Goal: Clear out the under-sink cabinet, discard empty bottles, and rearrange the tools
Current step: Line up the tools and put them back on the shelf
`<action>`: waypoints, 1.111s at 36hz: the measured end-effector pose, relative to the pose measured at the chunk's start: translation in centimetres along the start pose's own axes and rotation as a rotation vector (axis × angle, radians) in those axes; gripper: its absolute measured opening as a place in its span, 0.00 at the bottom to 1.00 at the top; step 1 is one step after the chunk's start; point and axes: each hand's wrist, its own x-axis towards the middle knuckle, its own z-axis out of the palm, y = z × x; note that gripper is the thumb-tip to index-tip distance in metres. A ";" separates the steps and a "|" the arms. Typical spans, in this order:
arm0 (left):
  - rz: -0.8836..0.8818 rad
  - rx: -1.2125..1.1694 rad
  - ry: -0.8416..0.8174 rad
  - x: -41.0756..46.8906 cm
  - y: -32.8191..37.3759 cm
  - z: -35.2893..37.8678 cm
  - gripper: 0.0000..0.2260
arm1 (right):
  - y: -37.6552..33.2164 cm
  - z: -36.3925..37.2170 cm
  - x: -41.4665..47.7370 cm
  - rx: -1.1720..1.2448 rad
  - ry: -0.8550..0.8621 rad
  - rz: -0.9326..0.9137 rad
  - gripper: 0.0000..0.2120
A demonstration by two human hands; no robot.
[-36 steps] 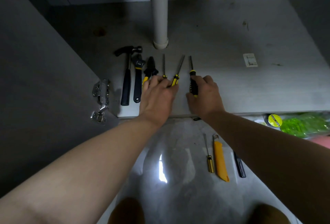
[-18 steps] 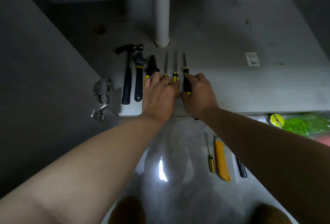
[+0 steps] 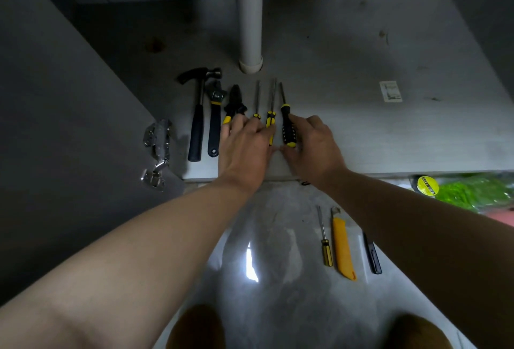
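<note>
1. One hammer (image 3: 198, 126).
2. One adjustable wrench (image 3: 214, 123).
3. One pair of pliers (image 3: 235, 105).
4. Four screwdrivers: a thin screwdriver (image 3: 257, 98), a yellow-striped screwdriver (image 3: 271, 115) and a black-handled screwdriver (image 3: 286, 126) in the cabinet, plus a floor screwdriver (image 3: 325, 240).
5. One yellow utility knife (image 3: 342, 248).
6. One slim black tool (image 3: 372, 257).
7. One drain pipe (image 3: 248, 15).
8. One door hinge (image 3: 157, 140).
9. One white label (image 3: 390, 91).
10. One yellow tape roll (image 3: 427, 186) and one green bag (image 3: 472, 191).
11. Two hands: left hand (image 3: 244, 148), right hand (image 3: 311, 145).
</note>
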 end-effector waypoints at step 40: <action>0.536 -0.141 -0.084 -6.6 3.6 1.3 0.10 | 5.3 1.2 -15.2 -0.531 -0.619 0.302 0.11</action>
